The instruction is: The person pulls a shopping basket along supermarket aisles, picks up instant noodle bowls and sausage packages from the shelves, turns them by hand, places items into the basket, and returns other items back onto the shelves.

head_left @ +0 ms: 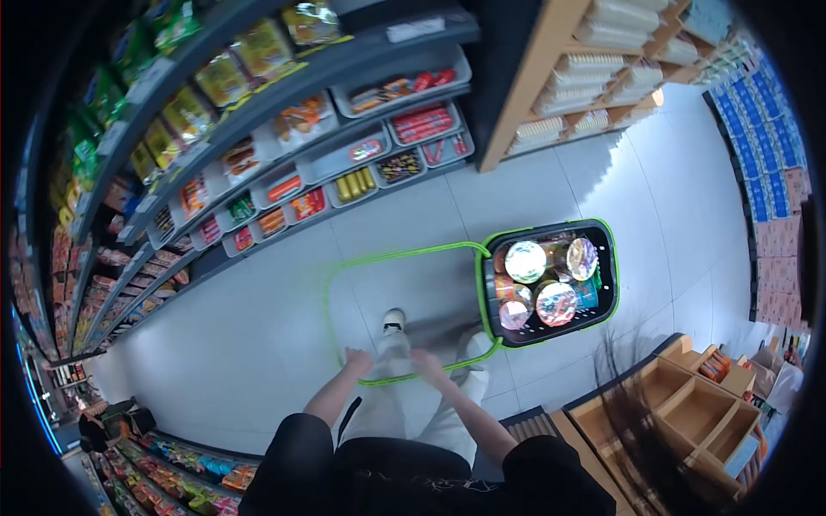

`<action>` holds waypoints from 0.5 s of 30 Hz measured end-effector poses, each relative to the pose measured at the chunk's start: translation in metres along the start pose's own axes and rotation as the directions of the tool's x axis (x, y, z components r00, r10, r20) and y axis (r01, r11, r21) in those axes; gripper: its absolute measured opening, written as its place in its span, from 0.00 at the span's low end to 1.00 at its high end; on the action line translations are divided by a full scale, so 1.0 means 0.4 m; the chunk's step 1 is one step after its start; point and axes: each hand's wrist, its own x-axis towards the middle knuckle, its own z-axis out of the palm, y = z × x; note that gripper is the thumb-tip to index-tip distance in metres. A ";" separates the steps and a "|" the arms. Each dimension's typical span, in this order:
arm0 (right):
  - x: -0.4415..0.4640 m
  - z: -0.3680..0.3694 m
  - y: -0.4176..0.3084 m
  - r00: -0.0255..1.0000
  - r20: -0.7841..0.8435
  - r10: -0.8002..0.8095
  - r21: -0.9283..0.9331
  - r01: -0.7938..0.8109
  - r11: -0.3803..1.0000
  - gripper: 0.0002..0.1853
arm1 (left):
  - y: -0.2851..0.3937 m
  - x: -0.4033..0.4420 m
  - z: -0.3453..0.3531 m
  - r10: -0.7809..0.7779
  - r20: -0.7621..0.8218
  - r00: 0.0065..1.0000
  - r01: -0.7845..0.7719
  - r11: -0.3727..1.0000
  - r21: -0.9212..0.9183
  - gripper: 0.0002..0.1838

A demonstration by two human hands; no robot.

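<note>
The shelf unit (391,52) fills the upper left of the frame, bordering the pale floor (224,344). A wooden rack (525,95) occupies the upper right; wooden bins (688,413) occupy the lower right. The black basket (608,275), green-rimmed, is right of centre. Its green handle (404,252) extends left as a loop, blurred at the far end. The left hand (357,359) is at the loop's lower-left corner; the right hand (426,365) overlaps its lower side. Both hands are blurred; whether either grips the handle cannot be told. Round tubs (557,304) sit inside the basket.
</note>
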 end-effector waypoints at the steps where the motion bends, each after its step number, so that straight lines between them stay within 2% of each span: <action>1: -0.008 0.078 -0.034 0.999 0.046 0.008 0.028 -0.010 1.000 0.20 | -0.043 -0.022 0.025 -0.003 -0.012 1.000 0.003 1.000 -0.003 0.13; 2: -0.008 0.127 -0.083 0.999 0.040 0.000 0.020 0.000 1.000 0.20 | -0.086 -0.037 0.043 0.224 -0.007 0.975 -0.217 0.950 0.225 0.11; 3: -0.010 0.175 -0.130 0.994 0.075 -0.076 0.034 0.074 0.997 0.24 | -0.132 -0.054 0.058 0.430 0.053 0.901 -0.407 0.800 0.440 0.10; 4: -0.005 0.208 -0.175 0.982 0.108 -0.153 0.047 0.149 0.988 0.28 | -0.145 -0.084 0.047 0.479 -0.055 0.876 -0.415 0.807 0.420 0.09; 5: 0.005 0.226 -0.214 0.982 0.096 -0.162 0.038 0.159 0.986 0.28 | -0.130 -0.116 0.029 0.521 -0.166 0.837 -0.426 0.812 0.399 0.09; 7: -0.008 0.277 -0.276 0.932 0.170 -0.320 0.194 0.286 0.938 0.34 | -0.125 -0.185 -0.032 0.598 -0.302 0.743 -0.537 0.801 0.264 0.07; 8: -0.016 0.291 -0.274 0.958 0.255 -0.127 0.260 0.058 0.964 0.36 | -0.128 -0.206 -0.063 0.631 -0.356 0.690 -0.585 0.775 0.239 0.06; 9: 0.000 0.316 -0.227 0.975 0.194 -0.110 0.238 0.062 0.969 0.34 | -0.126 -0.234 -0.081 0.658 -0.404 0.635 -0.636 0.743 0.211 0.05; 10: -0.008 0.295 -0.273 0.987 0.133 -0.093 0.218 0.062 0.974 0.32 | -0.112 -0.260 -0.094 0.652 -0.467 0.597 -0.617 0.745 0.253 0.06; 11: -0.035 0.245 -0.295 0.974 0.214 -0.073 0.138 0.043 0.989 0.28 | -0.092 -0.291 -0.095 0.647 -0.522 0.555 -0.599 0.747 0.290 0.06; 12: -0.090 0.134 -0.449 0.955 0.293 -0.052 0.056 0.037 0.998 0.25 | -0.071 -0.315 -0.098 0.661 -0.566 0.493 -0.589 0.732 0.343 0.07; 13: -0.097 0.159 -0.371 0.981 0.189 -0.037 0.019 0.034 0.999 0.22 | -0.048 -0.333 -0.104 0.670 -0.610 0.423 -0.572 0.720 0.394 0.07; 14: -0.093 0.188 -0.301 0.996 0.084 -0.027 -0.023 0.029 0.999 0.20 | -0.021 -0.354 -0.106 0.671 -0.612 0.419 -0.576 0.717 0.393 0.07; 15: -0.113 0.202 -0.290 0.996 0.084 -0.025 -0.030 0.028 0.999 0.20 | 0.002 -0.376 -0.110 0.629 -0.624 0.464 -0.564 0.753 0.339 0.08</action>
